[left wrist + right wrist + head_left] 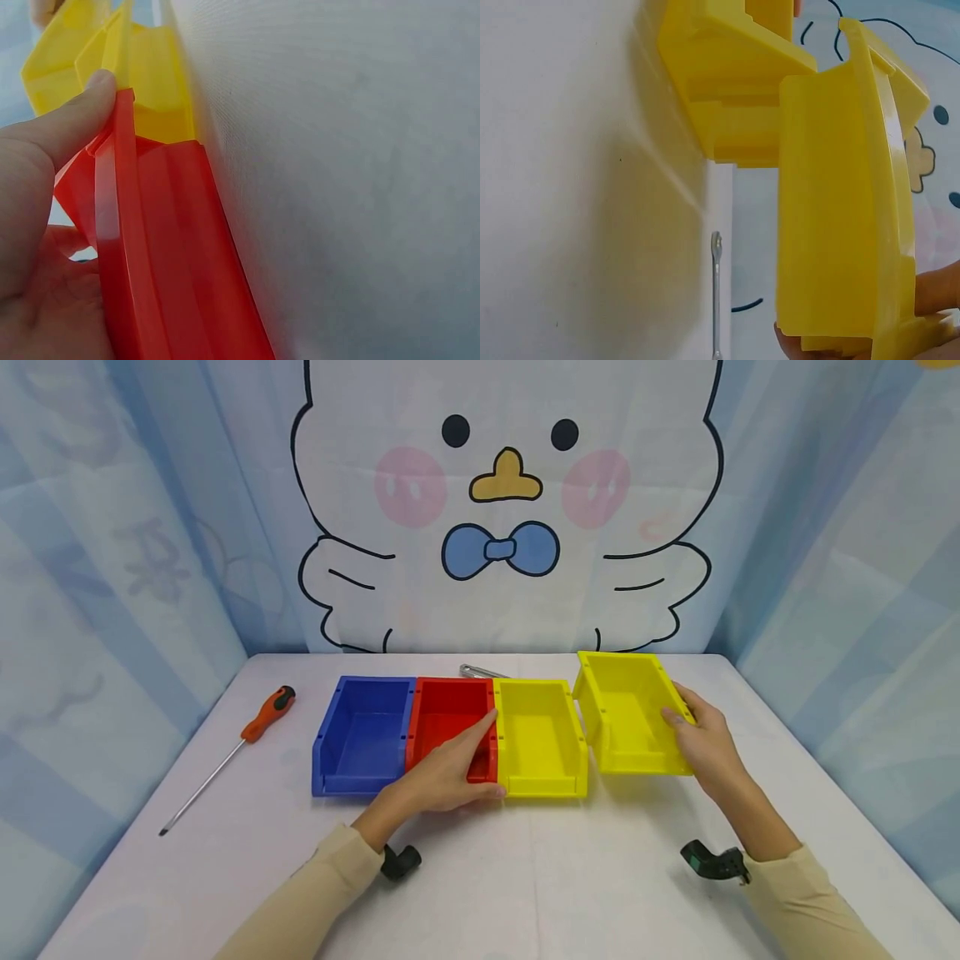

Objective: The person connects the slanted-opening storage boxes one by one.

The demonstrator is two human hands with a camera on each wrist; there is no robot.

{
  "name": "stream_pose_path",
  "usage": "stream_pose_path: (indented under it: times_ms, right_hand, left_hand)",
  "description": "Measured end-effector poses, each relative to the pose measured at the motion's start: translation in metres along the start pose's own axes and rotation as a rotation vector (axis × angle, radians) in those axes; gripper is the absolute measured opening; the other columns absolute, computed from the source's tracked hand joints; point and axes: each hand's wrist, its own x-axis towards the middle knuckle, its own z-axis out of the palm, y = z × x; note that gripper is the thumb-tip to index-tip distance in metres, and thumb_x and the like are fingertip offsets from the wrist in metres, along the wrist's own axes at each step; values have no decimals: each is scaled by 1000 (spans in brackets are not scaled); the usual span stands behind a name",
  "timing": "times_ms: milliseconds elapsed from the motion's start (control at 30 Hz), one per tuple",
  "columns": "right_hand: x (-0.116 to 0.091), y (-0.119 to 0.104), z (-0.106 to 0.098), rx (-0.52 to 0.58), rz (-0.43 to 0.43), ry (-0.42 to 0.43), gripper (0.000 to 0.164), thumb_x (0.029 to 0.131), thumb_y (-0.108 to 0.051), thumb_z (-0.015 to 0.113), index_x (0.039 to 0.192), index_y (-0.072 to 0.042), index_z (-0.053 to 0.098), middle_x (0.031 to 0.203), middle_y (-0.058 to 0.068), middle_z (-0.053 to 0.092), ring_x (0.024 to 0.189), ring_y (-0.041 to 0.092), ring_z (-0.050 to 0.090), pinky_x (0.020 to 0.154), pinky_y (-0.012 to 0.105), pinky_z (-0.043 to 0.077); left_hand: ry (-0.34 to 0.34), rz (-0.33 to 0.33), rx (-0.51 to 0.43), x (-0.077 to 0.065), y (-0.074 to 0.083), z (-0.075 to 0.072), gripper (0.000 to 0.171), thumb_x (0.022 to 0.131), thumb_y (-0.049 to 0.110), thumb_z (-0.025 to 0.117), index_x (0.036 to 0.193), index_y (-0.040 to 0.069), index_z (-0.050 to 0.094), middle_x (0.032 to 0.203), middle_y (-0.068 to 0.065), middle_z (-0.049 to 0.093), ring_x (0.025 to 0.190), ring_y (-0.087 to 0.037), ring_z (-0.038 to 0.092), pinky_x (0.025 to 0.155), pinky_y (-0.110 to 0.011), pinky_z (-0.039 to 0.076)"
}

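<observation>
My right hand (pixel 708 739) grips the right wall of a yellow bin (pixel 626 718), thumb over its rim and the other fingers outside. This bin is raised off the table and slightly tilted, close beside a second yellow bin (pixel 542 735). That one stands in a row with a red bin (pixel 442 706) and a blue bin (pixel 367 743). My left hand (pixel 442 772) reaches over the red bin, its extended fingers touching the wall where red meets yellow. In the left wrist view, the thumb (pixel 90 109) lies at the front corner there.
A screwdriver (pixel 258 722) with an orange and black handle lies at the left of the table. Behind the row, a silver metal tool (pixel 480 672) is partly hidden. The right wrist view has a wrench (pixel 717 300) near the table's far edge. A printed curtain (pixel 502 602) hangs behind.
</observation>
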Motion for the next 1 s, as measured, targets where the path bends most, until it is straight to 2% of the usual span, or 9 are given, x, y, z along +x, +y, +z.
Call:
stream_pose_path:
  times_ms: [533,767,833,1000]
  right_hand:
    - [0,1,5,-17,-2,-5,63,116,-26,38,172,-16,12,172,23,29,118,29,54,77,8,55]
    - [0,4,9,-53,-7,22,61,116,-24,37,172,-14,13,171,24,30,121,31,53,76,8,51]
    - [0,5,11,-73,-10,35,61,116,-22,38,172,-15,14,172,23,31,123,32,52,81,11,50]
    - [1,7,13,-127,-24,58,62,115,-19,39,172,-15,14,172,24,29,125,36,51,97,31,51]
  left_hand:
    - [3,-8,-5,0,0,0,113,90,42,84,172,33,7,177,-1,30,159,-28,38,125,-57,43]
    - [1,-11,3,0,0,0,112,90,42,84,172,33,8,177,-1,29,159,-28,38,125,-57,42]
    - [1,-11,1,0,0,0,112,90,42,84,172,33,8,177,-1,29,160,-28,37,125,-57,42]
    - [-1,-12,-1,0,1,0,112,90,43,84,172,33,8,177,-1,29,160,-28,37,126,-57,42]
